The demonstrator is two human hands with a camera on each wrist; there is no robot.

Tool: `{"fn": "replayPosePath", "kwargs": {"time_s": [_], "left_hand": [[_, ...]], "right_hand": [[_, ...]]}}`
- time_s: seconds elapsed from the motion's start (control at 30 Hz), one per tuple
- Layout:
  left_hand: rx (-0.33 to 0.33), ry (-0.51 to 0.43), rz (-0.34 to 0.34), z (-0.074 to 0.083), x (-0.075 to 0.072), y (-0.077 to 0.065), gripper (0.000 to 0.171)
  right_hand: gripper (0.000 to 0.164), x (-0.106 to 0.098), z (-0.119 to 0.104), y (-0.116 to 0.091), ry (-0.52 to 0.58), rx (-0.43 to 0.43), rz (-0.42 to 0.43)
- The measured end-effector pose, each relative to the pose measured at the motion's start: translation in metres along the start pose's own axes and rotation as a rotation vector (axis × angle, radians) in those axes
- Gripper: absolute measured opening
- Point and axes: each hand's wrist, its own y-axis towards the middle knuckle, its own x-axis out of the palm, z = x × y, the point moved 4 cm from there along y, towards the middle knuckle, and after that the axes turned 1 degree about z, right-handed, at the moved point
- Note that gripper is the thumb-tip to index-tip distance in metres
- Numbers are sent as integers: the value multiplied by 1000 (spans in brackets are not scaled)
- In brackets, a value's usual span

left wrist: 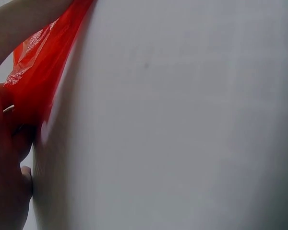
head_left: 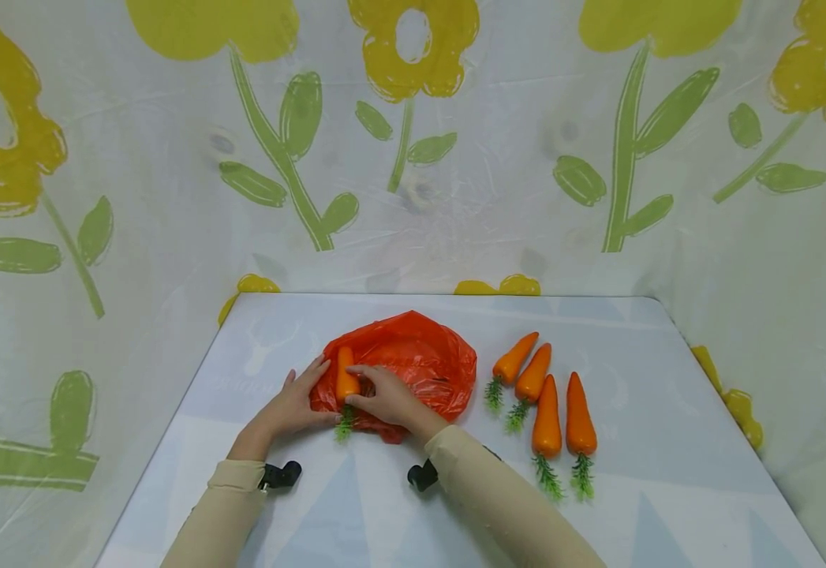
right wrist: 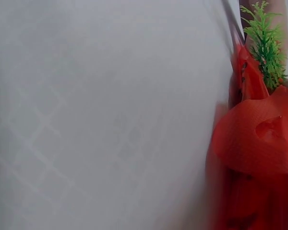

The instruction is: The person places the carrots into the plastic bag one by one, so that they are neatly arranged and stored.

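A red plastic bag (head_left: 413,359) lies spread on the table with its mouth toward me. My right hand (head_left: 387,394) pinches an orange toy carrot (head_left: 345,375) between thumb and fingers, over the left part of the bag. The carrot's tip points away from me, and its green leafy top (right wrist: 266,45) hangs past the bag's near edge. At the bag's left side, my left hand (head_left: 295,406) holds the rim, thumb near the leaves. In the left wrist view, red plastic (left wrist: 43,72) runs up from the fingers, which are partly cut off by the frame.
Several more toy carrots lie right of the bag, including one at the near right (head_left: 581,414) and one at the back (head_left: 516,359), leaves toward me. The pale table (head_left: 640,339) ends at a flower-patterned curtain (head_left: 484,181) behind and at both sides.
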Motion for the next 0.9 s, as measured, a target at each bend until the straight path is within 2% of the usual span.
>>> {"fn": "replayPosePath", "kwargs": {"time_s": [0.2, 0.47, 0.9], "left_hand": [[-16, -3, -5, 0, 0, 0, 111], [-26, -8, -7, 1, 0, -1, 111], [-17, -14, -2, 2, 0, -1, 111]], "right_hand": [[67, -1, 2, 0, 19, -7, -4], [70, -3, 5, -3, 90, 29, 14], [65, -13, 8, -11, 120, 29, 18]]}}
